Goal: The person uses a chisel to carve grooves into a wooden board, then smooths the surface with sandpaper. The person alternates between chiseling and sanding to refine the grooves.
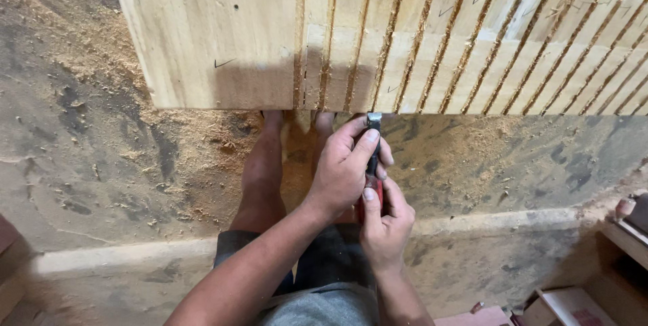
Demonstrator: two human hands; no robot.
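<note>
A wide pale wooden panel [223,36] lies in front of me, cut with several long sawdust-filled grooves across its right part. My left hand [343,167] grips the black shaft of a chisel [373,123], thumb near its metal tip, which meets the panel's near edge at a groove. My right hand [386,221] wraps the chisel's red handle just below the left hand. My bare legs and grey shorts show beneath the hands.
Sawdust [81,42] covers the concrete floor around the panel. A low concrete curb [135,255] runs across the lower view. Wooden pieces and a box [567,302] sit at the lower right, and a wooden edge at the far left.
</note>
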